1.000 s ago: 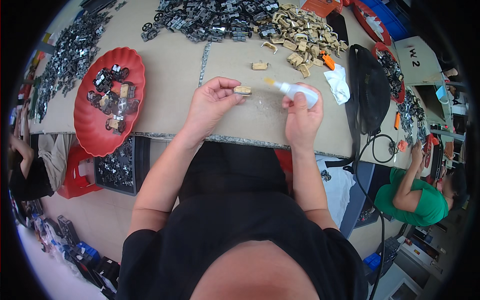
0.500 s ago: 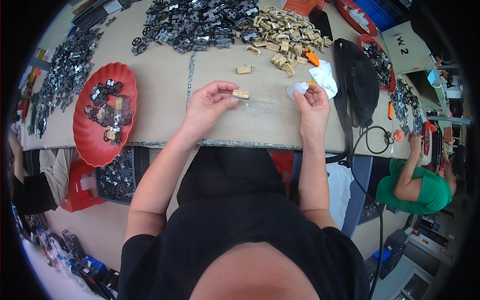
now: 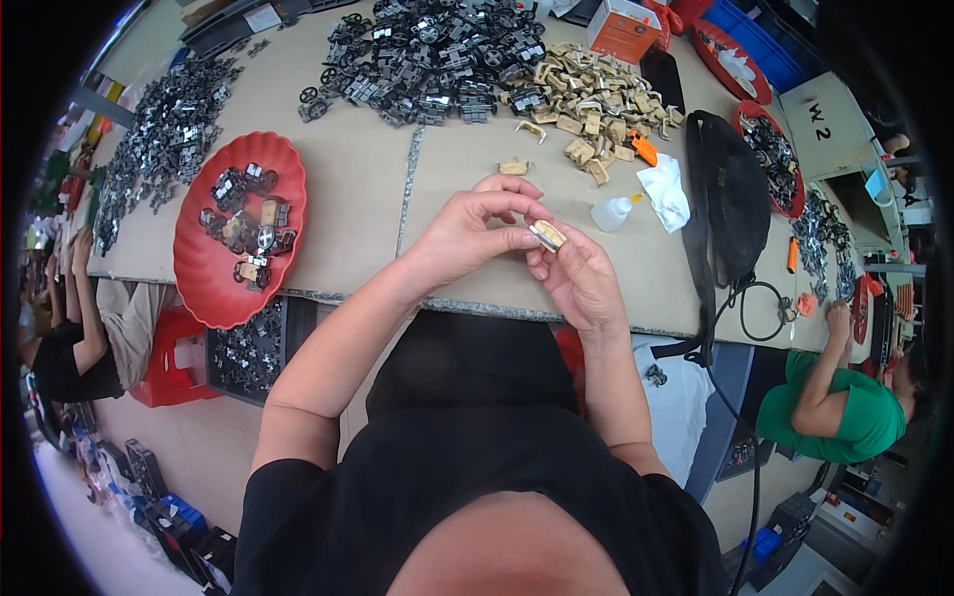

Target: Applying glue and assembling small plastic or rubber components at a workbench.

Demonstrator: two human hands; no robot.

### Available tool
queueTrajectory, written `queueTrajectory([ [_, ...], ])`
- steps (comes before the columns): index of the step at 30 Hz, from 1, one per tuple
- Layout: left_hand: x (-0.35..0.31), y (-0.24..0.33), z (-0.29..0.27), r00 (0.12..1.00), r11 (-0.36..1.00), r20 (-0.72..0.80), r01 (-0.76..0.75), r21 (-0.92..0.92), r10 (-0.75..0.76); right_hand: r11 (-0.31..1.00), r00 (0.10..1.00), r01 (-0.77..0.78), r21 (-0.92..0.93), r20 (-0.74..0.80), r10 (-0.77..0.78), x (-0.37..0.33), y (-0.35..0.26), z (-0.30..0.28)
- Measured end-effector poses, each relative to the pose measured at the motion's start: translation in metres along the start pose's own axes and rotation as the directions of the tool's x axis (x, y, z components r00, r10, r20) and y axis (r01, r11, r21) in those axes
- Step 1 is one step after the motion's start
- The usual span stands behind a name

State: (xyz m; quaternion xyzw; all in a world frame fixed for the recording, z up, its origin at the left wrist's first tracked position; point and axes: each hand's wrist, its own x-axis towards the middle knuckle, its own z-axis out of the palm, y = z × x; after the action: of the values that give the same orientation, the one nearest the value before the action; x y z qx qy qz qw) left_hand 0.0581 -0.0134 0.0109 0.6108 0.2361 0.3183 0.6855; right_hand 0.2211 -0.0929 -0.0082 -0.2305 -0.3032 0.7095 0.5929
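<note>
Both hands meet above the near part of the table. Between my left hand (image 3: pixel 475 236) and my right hand (image 3: pixel 584 283) is a small tan plastic part (image 3: pixel 549 234) with a dark strip along one edge. My left thumb and forefinger pinch one end, and my right fingertips grip the other. Beyond my right hand a small white squeeze bottle (image 3: pixel 610 215) with a yellow tip rests on the table, beside a crumpled white tissue (image 3: pixel 664 193). A single tan part (image 3: pixel 514 168) lies past my left hand.
Dark wheeled toy assemblies (image 3: pixel 422 65) and tan parts (image 3: pixel 596 99) lie heaped at the back. A red scalloped tray (image 3: pixel 204 268) at left holds several assembled pieces. More dark parts (image 3: pixel 164 129) spread far left. A black bag (image 3: pixel 730 199) lies right; a green-sleeved person (image 3: pixel 830 407) works beyond.
My right hand has let go of the squeeze bottle, which now rests on the table. It has moved left to the tan part that my left hand was holding. The whole view has shifted.
</note>
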Motion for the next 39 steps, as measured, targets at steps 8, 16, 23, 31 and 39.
queueTrajectory([
  [8, 0.033, -0.002, -0.083, 0.845, 0.564, -0.334, 0.047, 0.825, 0.418, 0.976, 0.998, -0.006, 0.217, -0.065, 0.021, 0.005, 0.004, -0.012],
  [16, 0.04, 0.001, -0.093, 0.835, 0.121, -0.289, 0.264, 0.957, 0.468, 0.97, 0.997, -0.012, 0.244, -0.077, 0.032, 0.006, 0.004, -0.014],
  [23, 0.012, 0.01, -0.082, 0.826, 0.299, -0.36, 0.246, 0.922, 0.433, 0.972, 0.996, -0.036, 0.231, -0.071, 0.054, 0.006, 0.006, -0.014],
  [31, 0.02, 0.007, -0.08, 0.876, 0.138, -0.177, 0.127, 0.982, 0.448, 0.973, 0.995, -0.044, 0.225, -0.077, 0.062, 0.006, 0.007, -0.014],
  [39, 0.018, 0.003, -0.065, 0.841, 0.083, -0.12, 0.09, 0.993, 0.527, 0.992, 0.99, -0.063, 0.109, -0.119, 0.076, 0.007, 0.007, -0.01],
])
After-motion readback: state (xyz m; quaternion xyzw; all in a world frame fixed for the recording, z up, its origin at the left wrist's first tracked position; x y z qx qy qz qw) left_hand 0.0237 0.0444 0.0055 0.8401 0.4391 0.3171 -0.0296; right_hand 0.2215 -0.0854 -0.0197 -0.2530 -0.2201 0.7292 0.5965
